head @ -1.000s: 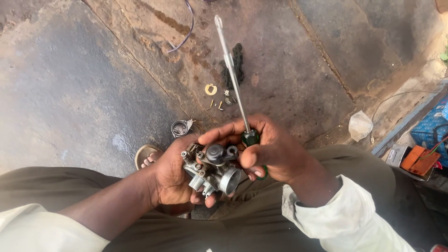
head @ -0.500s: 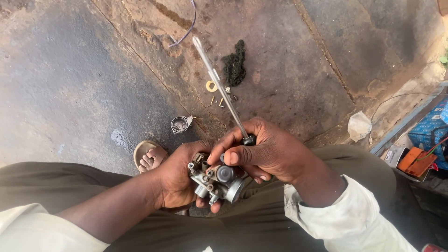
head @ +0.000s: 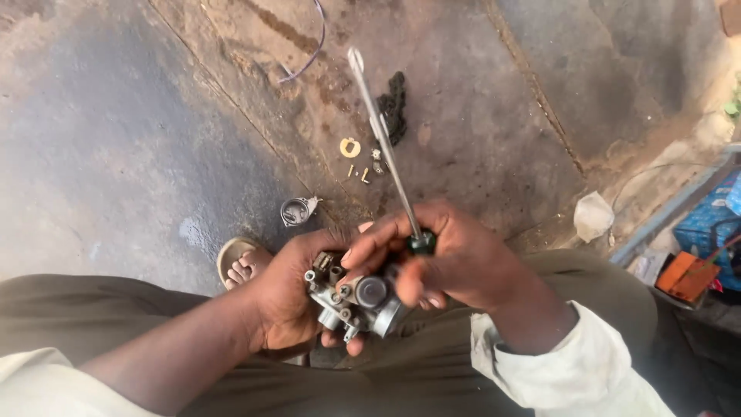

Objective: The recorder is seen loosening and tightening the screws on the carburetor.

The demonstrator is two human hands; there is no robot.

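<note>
Your left hand cups a small grey cast-metal carburettor body with brass fittings, fingers curled under it and thumb along its near side, so that grip is closed on the part and holds it over your lap, above your olive-green trousers. Your right hand is wrapped tight around the dark green handle of a long silver-shafted screwdriver; the shaft rises out of your fist and points away from you, tilted a little to the left, its flat tip up over the floor. The fingers of that same hand reach across and touch the top of the carburettor body, so both hands meet on it. Below, on the stained grey concrete floor, lies a small round metal bowl-shaped part just beyond your sandalled foot. Farther out sit a yellow brass ring and a few tiny brass screws and jets close beside it, with a crumpled black rag near them behind the shaft. A thin purple wire curls at the top, and a scrap of white plastic lies well off to your right.
</note>
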